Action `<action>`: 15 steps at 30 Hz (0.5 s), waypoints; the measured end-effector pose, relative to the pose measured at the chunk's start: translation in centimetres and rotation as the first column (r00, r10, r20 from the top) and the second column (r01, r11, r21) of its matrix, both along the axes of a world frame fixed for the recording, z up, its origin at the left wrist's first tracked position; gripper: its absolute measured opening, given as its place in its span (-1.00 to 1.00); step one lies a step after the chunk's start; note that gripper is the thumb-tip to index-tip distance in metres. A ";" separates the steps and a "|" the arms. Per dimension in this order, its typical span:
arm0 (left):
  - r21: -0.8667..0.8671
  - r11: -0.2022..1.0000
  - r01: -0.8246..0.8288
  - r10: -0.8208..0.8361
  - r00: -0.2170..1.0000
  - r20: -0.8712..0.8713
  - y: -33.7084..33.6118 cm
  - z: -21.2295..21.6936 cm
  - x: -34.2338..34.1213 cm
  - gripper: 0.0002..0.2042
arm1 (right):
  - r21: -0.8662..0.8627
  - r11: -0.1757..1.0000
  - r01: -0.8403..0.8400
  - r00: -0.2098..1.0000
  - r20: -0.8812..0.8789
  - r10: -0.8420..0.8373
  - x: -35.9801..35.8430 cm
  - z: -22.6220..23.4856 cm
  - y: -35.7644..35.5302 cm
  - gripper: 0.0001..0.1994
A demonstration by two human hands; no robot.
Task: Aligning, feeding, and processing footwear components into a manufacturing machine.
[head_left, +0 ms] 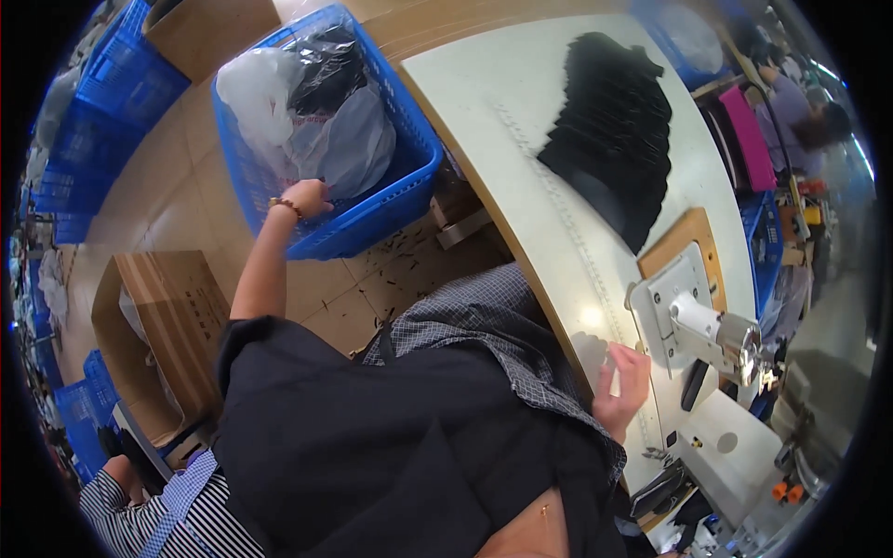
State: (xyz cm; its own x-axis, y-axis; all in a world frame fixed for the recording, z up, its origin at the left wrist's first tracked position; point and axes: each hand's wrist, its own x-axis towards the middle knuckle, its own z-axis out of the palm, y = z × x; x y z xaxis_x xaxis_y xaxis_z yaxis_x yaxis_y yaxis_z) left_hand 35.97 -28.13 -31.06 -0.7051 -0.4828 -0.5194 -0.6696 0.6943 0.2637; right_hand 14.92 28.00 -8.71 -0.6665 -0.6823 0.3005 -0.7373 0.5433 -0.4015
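Note:
My left hand (308,198) reaches over the near side of a blue plastic basket (346,228), its fingers curled beside clear plastic bags (346,149). What those fingers hold, if anything, is hidden. One of the bags has a black bundle (326,79) in or under it. At the table's near edge my right hand (622,389) is raised, fingers bent and thumb apart, with nothing seen in it. It is close to the white sewing machine (693,321). A black pleated fabric piece (614,135) lies on the white tabletop (484,88), away from both hands.
An open cardboard box (177,325) stands on the tiled floor at left, with stacked blue baskets (116,112) farther back. Dark scraps (395,270) litter the floor by the table. A person in a striped top (219,516) is at lower left; another person (791,121) is at far right.

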 end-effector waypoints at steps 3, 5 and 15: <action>0.071 0.986 0.149 -0.158 0.977 0.145 -0.2 -4.6 -0.7 -0.69 | 0.113 0.981 -0.160 0.986 -0.038 0.165 0.0 -0.4 -4.7 -0.58; 0.094 0.976 0.196 -0.215 0.934 0.286 -0.7 -8.9 -0.9 -0.69 | 0.186 0.962 -0.202 0.975 -0.061 0.216 0.2 -0.8 -6.9 -0.50; 0.386 0.840 0.380 -0.532 0.445 0.720 -1.7 -35.1 1.0 -0.60 | 0.470 0.876 -0.104 0.977 -0.114 0.178 -0.2 -2.8 -11.8 -0.27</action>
